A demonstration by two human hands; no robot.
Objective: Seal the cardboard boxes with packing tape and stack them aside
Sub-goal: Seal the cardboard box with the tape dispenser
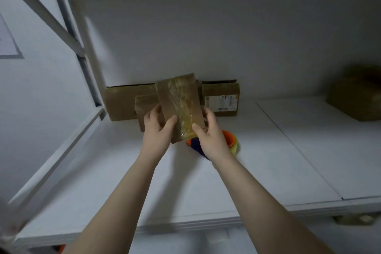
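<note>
I hold a small flat cardboard box point(179, 105) upright above the white shelf point(268, 161), a shiny strip of clear tape running down its face. My left hand point(158, 128) grips its left edge with the thumb on the front. My right hand point(208, 132) grips its lower right edge, thumb on the taped face. Behind it another small box point(144, 109) stands against a wide box point(125, 102) at the back wall. A box with a printed label point(221, 99) stands to the right of these.
An orange, blue and yellow tape dispenser point(232, 140) lies on the shelf just under my right wrist. A blurred cardboard box point(356, 97) sits at the far right. Grey metal rack posts point(82, 64) rise on the left, and an upper shelf is overhead.
</note>
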